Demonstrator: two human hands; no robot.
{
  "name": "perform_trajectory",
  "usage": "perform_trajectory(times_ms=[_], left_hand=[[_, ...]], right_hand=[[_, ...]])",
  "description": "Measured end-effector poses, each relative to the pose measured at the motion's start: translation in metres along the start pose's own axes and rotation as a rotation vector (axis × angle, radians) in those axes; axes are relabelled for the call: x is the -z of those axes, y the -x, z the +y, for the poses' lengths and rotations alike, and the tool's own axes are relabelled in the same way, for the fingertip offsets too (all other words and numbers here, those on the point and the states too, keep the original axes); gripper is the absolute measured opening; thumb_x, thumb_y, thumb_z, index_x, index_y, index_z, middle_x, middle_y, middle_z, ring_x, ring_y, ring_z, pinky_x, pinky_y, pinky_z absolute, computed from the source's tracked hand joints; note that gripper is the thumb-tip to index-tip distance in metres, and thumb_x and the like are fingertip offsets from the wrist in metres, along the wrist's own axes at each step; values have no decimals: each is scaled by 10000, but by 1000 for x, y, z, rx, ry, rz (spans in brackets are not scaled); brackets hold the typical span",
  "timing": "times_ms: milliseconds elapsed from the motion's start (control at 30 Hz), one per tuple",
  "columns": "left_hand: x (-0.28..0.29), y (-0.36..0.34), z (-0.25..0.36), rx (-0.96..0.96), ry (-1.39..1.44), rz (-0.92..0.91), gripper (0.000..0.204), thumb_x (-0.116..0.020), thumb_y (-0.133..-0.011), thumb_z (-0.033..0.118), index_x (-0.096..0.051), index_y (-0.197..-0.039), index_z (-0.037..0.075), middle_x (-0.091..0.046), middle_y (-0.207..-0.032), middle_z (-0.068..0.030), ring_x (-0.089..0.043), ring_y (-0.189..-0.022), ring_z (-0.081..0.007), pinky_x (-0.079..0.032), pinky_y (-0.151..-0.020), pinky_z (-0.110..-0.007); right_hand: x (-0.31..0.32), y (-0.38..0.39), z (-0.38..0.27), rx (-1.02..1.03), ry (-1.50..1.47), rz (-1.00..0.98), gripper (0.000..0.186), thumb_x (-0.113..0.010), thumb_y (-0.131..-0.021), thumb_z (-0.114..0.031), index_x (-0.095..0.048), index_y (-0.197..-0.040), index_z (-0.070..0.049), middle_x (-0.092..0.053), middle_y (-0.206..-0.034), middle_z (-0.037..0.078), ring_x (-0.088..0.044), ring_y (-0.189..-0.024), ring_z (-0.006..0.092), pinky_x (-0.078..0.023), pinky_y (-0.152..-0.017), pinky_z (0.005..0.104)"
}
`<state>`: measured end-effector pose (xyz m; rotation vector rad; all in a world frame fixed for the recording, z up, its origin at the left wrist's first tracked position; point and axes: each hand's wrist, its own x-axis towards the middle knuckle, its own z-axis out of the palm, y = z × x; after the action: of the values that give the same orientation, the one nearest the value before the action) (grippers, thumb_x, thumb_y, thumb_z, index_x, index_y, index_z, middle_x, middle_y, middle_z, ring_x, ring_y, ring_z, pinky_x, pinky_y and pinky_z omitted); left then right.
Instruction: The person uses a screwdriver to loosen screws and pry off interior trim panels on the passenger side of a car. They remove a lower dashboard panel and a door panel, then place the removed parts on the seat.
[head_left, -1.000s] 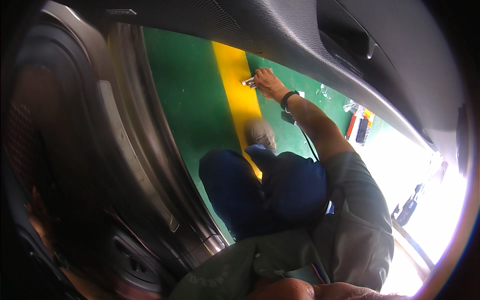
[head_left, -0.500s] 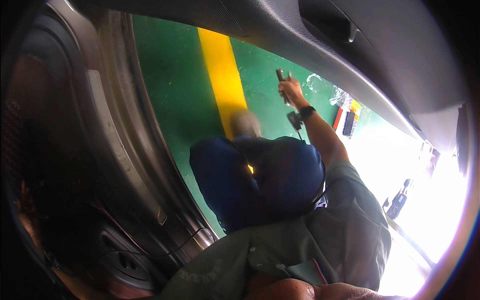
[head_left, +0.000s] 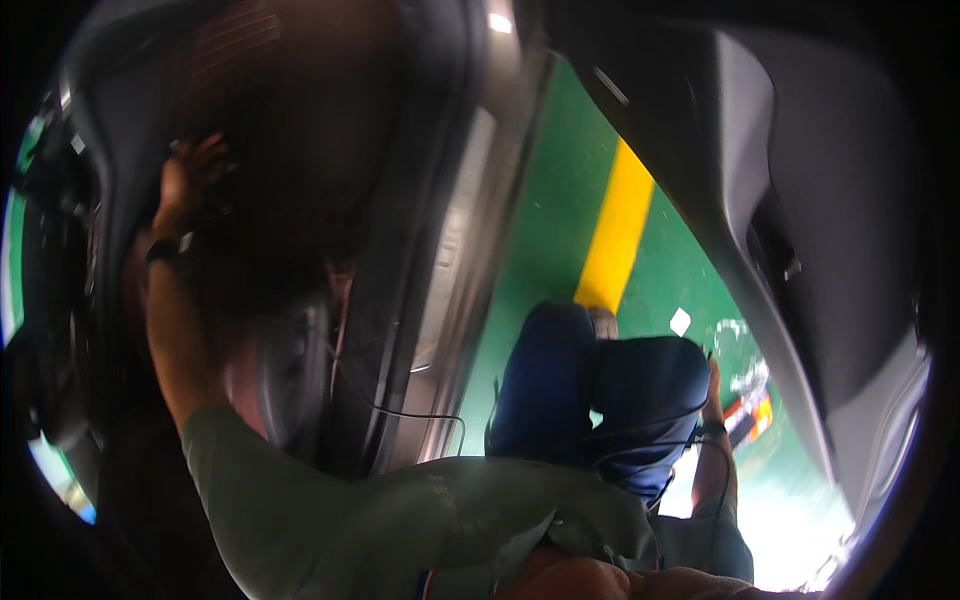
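Note:
My left hand reaches into the dark car interior at the left, a watch on its wrist. Its fingers are spread and blurred, near a dark reddish-brown inner surface; whether they touch it cannot be made out. Down beside my right knee is my right hand, mostly hidden by the leg. A small dark tip sticks up above it, matching the dark two-pronged hand tool gripped there a moment before; the rest of that tool is hidden.
A metal door sill runs between the interior and the green floor with its yellow stripe. The open door panel overhangs the right. A thin cable crosses the sill. Clear plastic wrapping and a red-and-orange item lie beyond my knee.
My view has swung toward the car interior. My left arm has come into full view there. The right hand has drawn back from over the floor to beside my right knee.

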<state>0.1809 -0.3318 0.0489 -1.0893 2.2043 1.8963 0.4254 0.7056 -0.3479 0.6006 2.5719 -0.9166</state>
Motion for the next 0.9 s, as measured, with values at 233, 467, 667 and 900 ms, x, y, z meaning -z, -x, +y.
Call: perform_trajectory(times_ms=[233,467,667,900], left_hand=[[-33,48,-18,-4,434,149,553,-301,-1095,390,-628,-1268,-21,-705,-1056,-133,-580,-790,-211,-479,-700,-321],[-182,154,-20,183,693,-48,304,-461,-1004,184,-647,-1052,-51,-615,-861,-142,-560,-688,-216,-433,-548,-307],[-295,388,-23,536,689,-379,313,-675,-984,353,-645,-1076,56,-630,-973,-48,-598,-741,-131,-507,-530,-275],[-335,591,44,560,679,-547,534,-777,-889,544,-617,-1147,104,-595,-1043,-21,-618,-894,-135,-492,-632,-273]], right_hand=[[61,48,-75,337,534,-293,380,-633,-971,-298,-528,-1102,43,-649,-1066,347,-644,-919,533,-530,-790,587],[178,140,-205,307,638,-484,287,-612,-949,-225,-605,-1185,-60,-637,-1122,238,-639,-1009,428,-550,-827,516],[263,198,-240,178,190,-334,407,-661,-993,-350,-545,-1059,34,-580,-715,79,-545,-514,178,-428,-458,347],[327,358,-511,-64,-273,-560,254,-659,-1027,-271,-489,-957,-95,-469,-612,-46,-420,-445,35,-345,-371,236]])
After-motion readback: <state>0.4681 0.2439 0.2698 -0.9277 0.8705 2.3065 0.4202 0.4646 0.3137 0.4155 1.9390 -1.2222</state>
